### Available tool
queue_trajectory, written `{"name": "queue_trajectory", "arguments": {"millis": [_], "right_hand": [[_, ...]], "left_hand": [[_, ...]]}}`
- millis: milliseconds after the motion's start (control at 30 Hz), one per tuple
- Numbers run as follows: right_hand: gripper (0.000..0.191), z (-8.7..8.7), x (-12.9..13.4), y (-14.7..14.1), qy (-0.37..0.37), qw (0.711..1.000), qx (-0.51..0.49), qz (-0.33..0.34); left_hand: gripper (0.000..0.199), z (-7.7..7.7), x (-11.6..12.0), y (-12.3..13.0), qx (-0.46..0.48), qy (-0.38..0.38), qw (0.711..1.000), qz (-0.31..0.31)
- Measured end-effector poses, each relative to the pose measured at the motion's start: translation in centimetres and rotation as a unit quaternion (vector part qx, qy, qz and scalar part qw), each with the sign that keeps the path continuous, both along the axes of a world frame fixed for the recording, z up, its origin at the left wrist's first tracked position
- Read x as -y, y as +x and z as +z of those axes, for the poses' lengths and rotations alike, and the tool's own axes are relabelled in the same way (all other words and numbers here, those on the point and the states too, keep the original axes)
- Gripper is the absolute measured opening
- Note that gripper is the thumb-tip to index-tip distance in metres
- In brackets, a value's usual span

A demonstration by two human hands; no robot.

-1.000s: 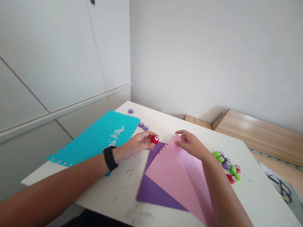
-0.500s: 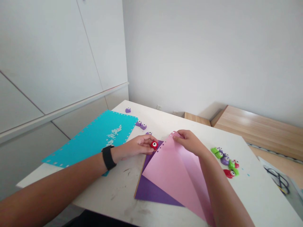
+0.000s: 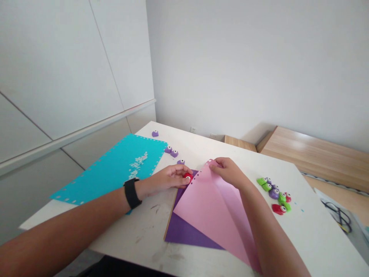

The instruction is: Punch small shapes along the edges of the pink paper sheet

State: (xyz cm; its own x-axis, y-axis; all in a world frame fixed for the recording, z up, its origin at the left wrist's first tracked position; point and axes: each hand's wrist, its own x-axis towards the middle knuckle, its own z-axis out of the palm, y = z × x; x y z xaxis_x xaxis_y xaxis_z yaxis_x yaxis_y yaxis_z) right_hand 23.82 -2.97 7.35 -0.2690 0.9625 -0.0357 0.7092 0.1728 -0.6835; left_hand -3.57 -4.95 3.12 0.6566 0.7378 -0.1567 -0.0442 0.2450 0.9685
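My left hand [image 3: 173, 177] grips a small red craft punch [image 3: 188, 176] with a white round top, its thumb on that top. The punch sits at the left edge of a pink sheet [image 3: 210, 207], beside a row of small punched holes. My right hand [image 3: 226, 171] pinches the pink sheet's far corner between thumb and fingers, and the sheet's right part curls up under the forearm. Beneath the pink sheet lies purple paper [image 3: 187, 232].
A blue sheet [image 3: 109, 169] with punched edges and a pile of paper bits [image 3: 137, 164] lies left. Several purple punches [image 3: 174, 153] stand beyond my left hand. Green, purple and red punches [image 3: 273, 193] cluster right on the white table [image 3: 138, 244]. A wooden cabinet [image 3: 317, 154] stands behind.
My left thumb has moved onto the white top of the red punch, covering part of it. My right hand keeps its hold on the pink sheet. The view has shifted slightly.
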Motion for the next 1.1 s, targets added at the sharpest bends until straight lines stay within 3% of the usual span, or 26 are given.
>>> {"name": "queue_trajectory", "arguments": {"millis": [400,1100], "right_hand": [[0.033,0.3,0.2,-0.1,-0.003,1.0,-0.005,-0.005],[0.035,0.4,0.2,-0.1,-0.001,1.0,0.003,-0.013]], "left_hand": [[0.049,1.0,0.0,-0.5,-0.037,-0.006,0.999,-0.013],[0.044,1.9,0.5,-0.5,-0.076,0.015,0.996,-0.034]]}}
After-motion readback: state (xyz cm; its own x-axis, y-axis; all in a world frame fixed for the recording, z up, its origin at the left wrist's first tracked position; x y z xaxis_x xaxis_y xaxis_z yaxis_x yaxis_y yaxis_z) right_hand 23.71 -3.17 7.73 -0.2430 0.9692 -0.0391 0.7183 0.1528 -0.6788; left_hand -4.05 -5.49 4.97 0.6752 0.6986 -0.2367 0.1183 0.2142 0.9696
